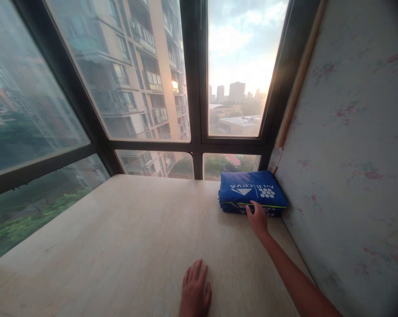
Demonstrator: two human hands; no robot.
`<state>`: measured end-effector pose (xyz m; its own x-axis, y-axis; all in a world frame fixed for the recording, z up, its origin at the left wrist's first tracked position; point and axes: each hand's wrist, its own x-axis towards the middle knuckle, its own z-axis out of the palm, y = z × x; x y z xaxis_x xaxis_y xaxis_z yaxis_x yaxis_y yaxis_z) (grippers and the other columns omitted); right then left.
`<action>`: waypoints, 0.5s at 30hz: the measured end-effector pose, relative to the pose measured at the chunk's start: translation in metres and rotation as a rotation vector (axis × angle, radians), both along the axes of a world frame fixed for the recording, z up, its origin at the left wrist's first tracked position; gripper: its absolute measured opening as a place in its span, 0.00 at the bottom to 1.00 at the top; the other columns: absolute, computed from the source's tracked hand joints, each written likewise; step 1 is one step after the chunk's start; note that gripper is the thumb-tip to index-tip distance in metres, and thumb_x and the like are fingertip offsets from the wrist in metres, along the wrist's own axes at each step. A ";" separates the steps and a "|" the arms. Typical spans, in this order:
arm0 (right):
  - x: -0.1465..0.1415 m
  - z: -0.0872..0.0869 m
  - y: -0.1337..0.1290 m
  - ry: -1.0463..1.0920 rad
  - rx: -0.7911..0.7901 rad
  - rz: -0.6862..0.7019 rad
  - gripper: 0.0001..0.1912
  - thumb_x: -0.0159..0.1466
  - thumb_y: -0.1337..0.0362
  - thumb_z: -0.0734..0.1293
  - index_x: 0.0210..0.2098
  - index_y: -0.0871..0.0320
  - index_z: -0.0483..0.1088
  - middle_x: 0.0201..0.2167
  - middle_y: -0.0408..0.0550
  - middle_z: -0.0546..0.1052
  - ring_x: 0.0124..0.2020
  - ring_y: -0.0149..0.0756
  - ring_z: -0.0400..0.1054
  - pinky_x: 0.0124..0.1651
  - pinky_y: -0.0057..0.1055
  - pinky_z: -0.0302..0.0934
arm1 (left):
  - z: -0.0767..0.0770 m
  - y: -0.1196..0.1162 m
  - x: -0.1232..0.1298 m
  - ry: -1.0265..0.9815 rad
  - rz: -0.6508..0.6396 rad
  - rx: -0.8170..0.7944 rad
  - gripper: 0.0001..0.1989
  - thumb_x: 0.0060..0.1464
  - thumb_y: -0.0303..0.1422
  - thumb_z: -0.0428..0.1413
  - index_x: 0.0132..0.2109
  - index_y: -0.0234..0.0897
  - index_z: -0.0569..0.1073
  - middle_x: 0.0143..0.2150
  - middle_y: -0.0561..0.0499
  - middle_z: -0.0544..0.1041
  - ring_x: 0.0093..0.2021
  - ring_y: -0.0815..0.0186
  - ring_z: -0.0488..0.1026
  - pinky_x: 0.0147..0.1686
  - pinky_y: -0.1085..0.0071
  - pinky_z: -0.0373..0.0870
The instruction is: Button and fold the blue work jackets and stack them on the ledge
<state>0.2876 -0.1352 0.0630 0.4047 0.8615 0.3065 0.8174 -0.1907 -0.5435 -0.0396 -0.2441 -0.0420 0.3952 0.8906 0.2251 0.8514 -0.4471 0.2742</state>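
Two flat blue items with white logos form a stack (pixel 251 187) at the back right of the pale sill, close to the papered wall. The upper one has a yellow-green edge. My right hand (pixel 258 219) is at the front side of the stack, its fingertips at the upper item's edge and its thumb and fingers apart; whether it grips the edge is not clear. My left hand (pixel 196 286) lies palm down on the sill (pixel 119 246) near the bottom middle, fingers stretched out, holding nothing.
Dark window frames (pixel 195 88) with glass panes rise behind and to the left of the sill. A flower-patterned wall (pixel 353 154) borders the right side, with a wooden strip (pixel 301 79) along the window. Buildings and trees show outside.
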 end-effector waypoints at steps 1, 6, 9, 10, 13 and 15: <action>0.012 0.010 0.013 -0.025 0.004 -0.022 0.19 0.69 0.55 0.65 0.55 0.58 0.68 0.54 0.52 0.72 0.50 0.41 0.71 0.52 0.45 0.68 | -0.005 0.001 -0.001 0.005 -0.002 0.017 0.28 0.55 0.28 0.50 0.63 0.45 0.69 0.67 0.47 0.66 0.65 0.54 0.64 0.63 0.50 0.63; 0.030 0.034 0.059 -0.128 -0.008 -0.054 0.19 0.68 0.56 0.66 0.56 0.58 0.67 0.54 0.52 0.71 0.50 0.41 0.70 0.51 0.45 0.68 | -0.039 0.009 -0.005 0.031 -0.028 0.174 0.30 0.51 0.28 0.52 0.62 0.47 0.69 0.63 0.46 0.72 0.59 0.53 0.71 0.56 0.52 0.70; 0.029 0.035 0.076 -0.176 -0.034 -0.044 0.18 0.68 0.55 0.66 0.54 0.57 0.68 0.53 0.51 0.72 0.48 0.40 0.70 0.50 0.44 0.68 | -0.058 0.015 -0.008 0.028 -0.039 0.224 0.31 0.46 0.28 0.53 0.60 0.48 0.71 0.61 0.47 0.74 0.56 0.52 0.73 0.53 0.53 0.72; 0.029 0.036 0.081 -0.190 -0.043 -0.039 0.18 0.68 0.55 0.66 0.53 0.58 0.69 0.51 0.51 0.73 0.47 0.39 0.71 0.50 0.43 0.68 | -0.062 0.016 -0.008 0.034 -0.037 0.222 0.32 0.45 0.28 0.53 0.59 0.49 0.72 0.61 0.47 0.74 0.56 0.52 0.74 0.52 0.53 0.73; 0.034 0.045 0.092 -0.223 -0.062 -0.034 0.14 0.69 0.58 0.64 0.44 0.61 0.73 0.41 0.53 0.78 0.42 0.39 0.72 0.46 0.38 0.63 | -0.066 0.018 -0.008 0.077 -0.021 0.188 0.32 0.44 0.28 0.54 0.58 0.50 0.72 0.60 0.48 0.74 0.55 0.52 0.74 0.51 0.53 0.74; 0.040 0.061 0.100 -0.228 -0.063 -0.051 0.17 0.71 0.57 0.60 0.39 0.63 0.76 0.35 0.57 0.79 0.36 0.38 0.71 0.39 0.34 0.58 | -0.065 0.017 -0.008 0.096 -0.025 0.180 0.31 0.44 0.28 0.54 0.58 0.49 0.73 0.61 0.47 0.74 0.56 0.51 0.74 0.50 0.52 0.75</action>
